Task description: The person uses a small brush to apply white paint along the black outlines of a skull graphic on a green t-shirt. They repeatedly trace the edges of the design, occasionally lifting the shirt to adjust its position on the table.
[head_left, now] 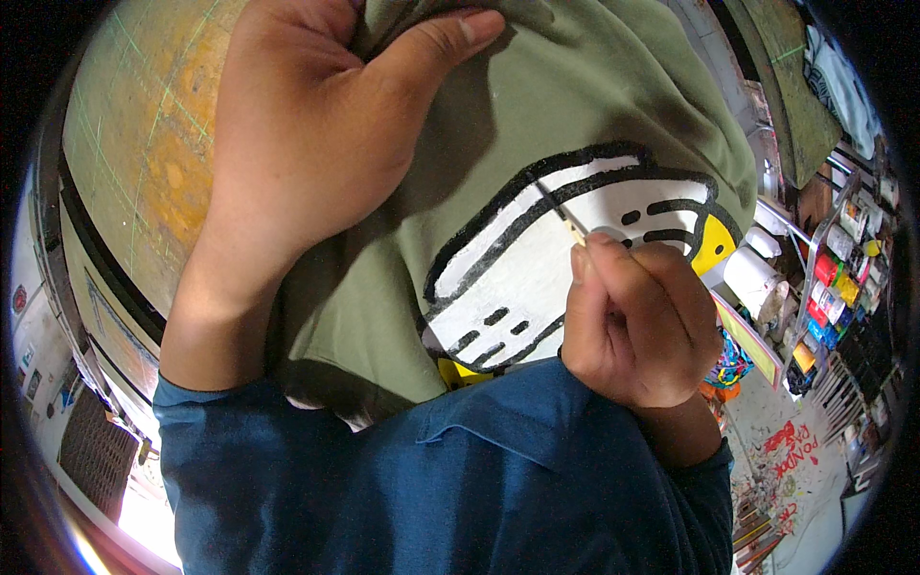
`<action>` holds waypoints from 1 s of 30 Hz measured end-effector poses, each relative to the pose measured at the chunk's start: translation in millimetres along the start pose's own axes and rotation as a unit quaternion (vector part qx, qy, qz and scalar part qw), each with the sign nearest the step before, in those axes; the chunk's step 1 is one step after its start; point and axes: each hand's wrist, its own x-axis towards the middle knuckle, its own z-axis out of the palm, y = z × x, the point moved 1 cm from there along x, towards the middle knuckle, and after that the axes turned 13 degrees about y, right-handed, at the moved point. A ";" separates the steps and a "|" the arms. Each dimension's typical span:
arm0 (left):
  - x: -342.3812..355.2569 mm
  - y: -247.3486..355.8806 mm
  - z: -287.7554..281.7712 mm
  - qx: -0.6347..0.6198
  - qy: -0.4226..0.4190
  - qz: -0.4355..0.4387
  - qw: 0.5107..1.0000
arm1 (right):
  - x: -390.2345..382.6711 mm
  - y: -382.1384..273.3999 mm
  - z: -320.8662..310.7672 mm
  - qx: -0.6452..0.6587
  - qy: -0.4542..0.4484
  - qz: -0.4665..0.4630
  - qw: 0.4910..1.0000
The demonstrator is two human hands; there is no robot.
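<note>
A piece of olive-green cloth (565, 91), perhaps a garment, lies in front of me. A white painted figure (537, 268) with thick black outlines and a yellow part (714, 241) covers its middle. My left hand (316, 125) grips the cloth at the top, thumb laid over it and the other fingers mostly hidden behind the hand and fabric. My right hand (642, 321) pinches a thin paintbrush (573, 227) with a pale ferrule. Its dark tip reaches the black line along the figure's upper left; whether it touches, I cannot tell.
A worn wooden board (144, 125) with green lines stands at the left. To the right are a white container (754, 283), several small paint bottles (829, 287) on a rack, and many brushes (843, 393). Farther down is a paint-spattered white surface (815, 498).
</note>
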 end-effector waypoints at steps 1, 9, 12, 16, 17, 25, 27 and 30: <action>-0.1 -0.5 -0.6 -0.003 -0.001 0.005 1.000 | -1.0 -0.5 -0.1 -0.008 0.001 0.007 1.000; 0.4 2.6 -0.2 0.008 -0.002 -0.018 1.000 | 1.0 1.3 0.6 -0.002 0.002 -0.020 1.000; -0.4 -0.2 0.7 -0.017 -0.002 -0.007 1.000 | -0.5 -1.0 -1.2 -0.009 -0.004 0.012 1.000; 1.1 -0.5 1.1 -0.004 -0.007 -0.027 1.000 | 4.1 -1.8 -3.4 -0.009 -0.052 -0.023 0.998; 2.8 -2.0 1.5 -0.012 -0.012 -0.018 1.000 | 3.3 -1.2 -2.7 -0.007 -0.045 -0.025 0.999; -3.7 5.4 11.6 -0.002 0.031 0.000 1.000 | 2.3 -2.1 -0.9 0.009 -0.050 -0.033 0.998; -2.5 1.0 4.3 -0.015 0.019 -0.022 0.999 | 1.0 -1.2 -0.9 0.013 -0.028 -0.043 0.999; -5.4 6.5 6.7 0.024 0.023 0.004 0.999 | -3.9 -1.5 -2.4 -0.035 -0.011 -0.012 0.999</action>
